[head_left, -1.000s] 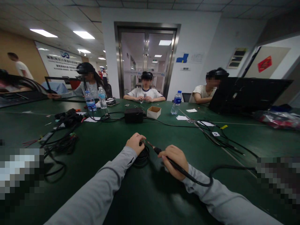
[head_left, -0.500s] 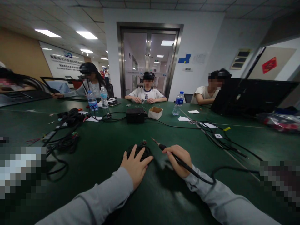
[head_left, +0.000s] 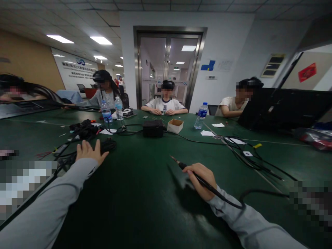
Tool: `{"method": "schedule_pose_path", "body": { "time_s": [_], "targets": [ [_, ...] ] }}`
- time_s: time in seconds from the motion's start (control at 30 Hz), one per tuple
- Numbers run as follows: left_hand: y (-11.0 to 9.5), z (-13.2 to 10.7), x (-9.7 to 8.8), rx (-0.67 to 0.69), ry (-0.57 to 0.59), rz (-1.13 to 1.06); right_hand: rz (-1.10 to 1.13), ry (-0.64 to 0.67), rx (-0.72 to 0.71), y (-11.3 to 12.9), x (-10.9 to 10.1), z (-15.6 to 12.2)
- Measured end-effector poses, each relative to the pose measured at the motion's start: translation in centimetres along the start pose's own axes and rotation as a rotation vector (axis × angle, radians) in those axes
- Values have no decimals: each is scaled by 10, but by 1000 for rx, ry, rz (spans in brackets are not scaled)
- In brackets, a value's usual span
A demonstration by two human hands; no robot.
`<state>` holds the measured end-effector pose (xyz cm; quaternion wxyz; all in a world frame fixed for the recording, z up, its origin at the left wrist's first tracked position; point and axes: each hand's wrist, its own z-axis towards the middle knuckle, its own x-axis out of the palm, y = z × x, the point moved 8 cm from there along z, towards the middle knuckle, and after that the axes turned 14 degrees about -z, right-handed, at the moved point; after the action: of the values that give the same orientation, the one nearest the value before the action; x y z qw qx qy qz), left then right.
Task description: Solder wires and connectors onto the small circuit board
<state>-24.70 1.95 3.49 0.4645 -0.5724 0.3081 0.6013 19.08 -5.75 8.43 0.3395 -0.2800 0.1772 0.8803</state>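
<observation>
My right hand [head_left: 201, 180] is closed around the handle of a soldering iron [head_left: 183, 166], its bare tip pointing up and left above the green table. From the handle's back end a black cord runs over my right forearm. Over on the left, my left hand [head_left: 89, 152] lies palm down with its fingers spread. Just past its fingers shows a black coiled cable [head_left: 109, 144]. More black cables [head_left: 66, 160] are bunched to the left of that hand, partly hidden by it.
A black box [head_left: 153, 129] and an open small carton [head_left: 175, 126] stand mid-table. Water bottles [head_left: 201, 116] stand farther back. Loose black cables [head_left: 256, 160] lie at right, by a dark monitor [head_left: 285, 109]. Several people sit around the table.
My left hand has moved from the table's middle to the left, and the black coiled cable under it has gone along. My right hand still holds the soldering iron in nearly the same place.
</observation>
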Motion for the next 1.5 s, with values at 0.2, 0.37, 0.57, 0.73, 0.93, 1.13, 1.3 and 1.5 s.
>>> {"method": "schedule_pose_path", "body": {
  "time_s": [0.2, 0.37, 0.57, 0.73, 0.93, 1.13, 1.3, 1.5],
  "targets": [
    [25, -17, 5, -145, 183, 185, 8, 11, -4, 1, 0, 1],
    [-11, -47, 13, -119, 189, 14, -6, 26, 0, -2, 3, 0],
    [-110, -103, 14, 119, 344, -21, -6, 28, -9, 0, 3, 0],
    [-198, -140, 15, 353, 328, -59, -14, -1, -31, 4, -2, 1],
    [-245, -159, 8, 523, 282, -175, -24, -18, -26, 4, -4, 1],
    [-244, -127, 7, 485, 116, -271, -50, -1, -6, 2, -2, 1],
    [-245, -104, 41, 529, 216, -528, -39, 12, -8, 0, 1, -1],
    [-238, -90, 42, 595, 281, -633, -47, 14, -11, 0, 3, -2]
  ]
}}
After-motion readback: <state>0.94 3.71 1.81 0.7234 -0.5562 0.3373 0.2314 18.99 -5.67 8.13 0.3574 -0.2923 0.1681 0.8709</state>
